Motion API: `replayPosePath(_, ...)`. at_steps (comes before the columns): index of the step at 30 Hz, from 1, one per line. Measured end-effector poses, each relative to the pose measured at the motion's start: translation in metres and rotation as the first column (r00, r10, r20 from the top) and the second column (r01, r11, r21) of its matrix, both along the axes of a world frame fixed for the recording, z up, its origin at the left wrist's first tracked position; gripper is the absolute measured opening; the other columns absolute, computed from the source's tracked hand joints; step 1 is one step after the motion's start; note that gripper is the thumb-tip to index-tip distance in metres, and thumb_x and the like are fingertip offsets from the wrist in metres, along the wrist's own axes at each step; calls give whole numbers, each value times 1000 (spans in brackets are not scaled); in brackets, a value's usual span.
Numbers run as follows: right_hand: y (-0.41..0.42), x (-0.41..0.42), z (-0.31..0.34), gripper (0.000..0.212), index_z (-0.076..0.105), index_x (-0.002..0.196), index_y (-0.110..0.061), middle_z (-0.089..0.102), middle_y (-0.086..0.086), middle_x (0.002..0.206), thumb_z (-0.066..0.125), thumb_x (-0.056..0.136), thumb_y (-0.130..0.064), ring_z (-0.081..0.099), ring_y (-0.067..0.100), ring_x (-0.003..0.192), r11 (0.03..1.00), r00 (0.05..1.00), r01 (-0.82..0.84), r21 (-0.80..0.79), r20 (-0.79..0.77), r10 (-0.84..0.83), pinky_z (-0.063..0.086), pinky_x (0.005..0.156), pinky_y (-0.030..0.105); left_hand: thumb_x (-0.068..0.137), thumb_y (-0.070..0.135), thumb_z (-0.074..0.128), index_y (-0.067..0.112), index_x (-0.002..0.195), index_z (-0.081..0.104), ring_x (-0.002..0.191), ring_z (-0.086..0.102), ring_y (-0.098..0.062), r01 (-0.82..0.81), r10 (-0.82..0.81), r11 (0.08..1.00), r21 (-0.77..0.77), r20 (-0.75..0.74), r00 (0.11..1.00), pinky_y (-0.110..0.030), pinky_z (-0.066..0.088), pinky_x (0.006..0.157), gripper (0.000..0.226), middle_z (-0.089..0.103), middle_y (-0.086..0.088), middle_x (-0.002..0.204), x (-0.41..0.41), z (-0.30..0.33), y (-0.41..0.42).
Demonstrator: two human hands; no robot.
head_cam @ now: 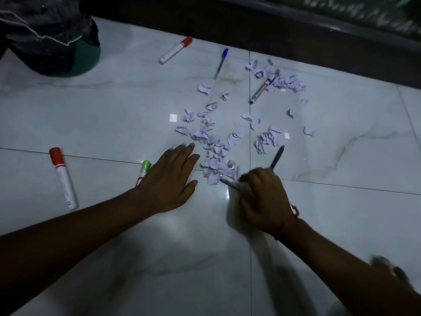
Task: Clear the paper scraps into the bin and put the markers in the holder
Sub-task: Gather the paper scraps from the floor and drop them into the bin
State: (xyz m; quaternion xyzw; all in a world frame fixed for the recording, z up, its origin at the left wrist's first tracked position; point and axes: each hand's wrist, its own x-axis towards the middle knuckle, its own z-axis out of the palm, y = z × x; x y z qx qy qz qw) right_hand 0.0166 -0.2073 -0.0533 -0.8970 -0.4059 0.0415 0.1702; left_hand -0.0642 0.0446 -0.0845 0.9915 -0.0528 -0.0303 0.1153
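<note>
Several torn white paper scraps (pixel 215 153) lie scattered over the tiled floor (pixel 114 110) in front of me. My left hand (pixel 169 179) rests flat on the floor, fingers straight, just left of the scraps and over a green-capped marker (pixel 145 168). My right hand (pixel 265 199) grips a dark pen (pixel 278 156) and a whitish marker (pixel 230 183) at the near edge of the scrap pile. One red-capped marker (pixel 63 177) lies at the near left, another (pixel 175 50) at the far left. A blue-capped pen (pixel 221 63) and a blue marker (pixel 260 90) lie further off.
A green bin lined with a dark bag (pixel 68 49) stands at the far left. A dark wall base (pixel 296 42) runs along the far side of the floor. No marker holder is in view.
</note>
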Motion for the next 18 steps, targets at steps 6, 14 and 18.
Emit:
replayPosePath(6, -12, -6, -19, 28, 63, 98, -7, 59, 13, 92, 61, 71, -7, 57, 33, 79, 994, 999, 46, -95, -16, -47, 50, 63, 43, 87, 40, 41, 5, 134, 48, 131, 41, -39, 69, -67, 997, 30, -37, 997, -51, 36, 106, 59, 44, -21, 142, 11, -6, -16)
replayPosePath(14, -36, -38, -8, 41, 56, 110, -10, 58, 11, 100, 63, 70, -19, 55, 29, 82, 955, 957, -267, -127, -151, 247, 47, 67, 37, 86, 38, 44, 5, 128, 53, 129, 43, -38, 105, -105, 994, 35, 4, 994, -49, 33, 106, 54, 51, -18, 136, 14, -2, -11)
replayPosePath(18, -43, -66, -7, 45, 55, 105, -13, 56, 6, 99, 68, 64, -26, 51, 24, 78, 908, 913, -382, -172, -225, 341, 45, 64, 34, 87, 36, 43, 5, 124, 56, 129, 43, -39, 93, -93, 996, 13, 27, 995, -51, 34, 104, 50, 53, -19, 134, 12, 4, -5)
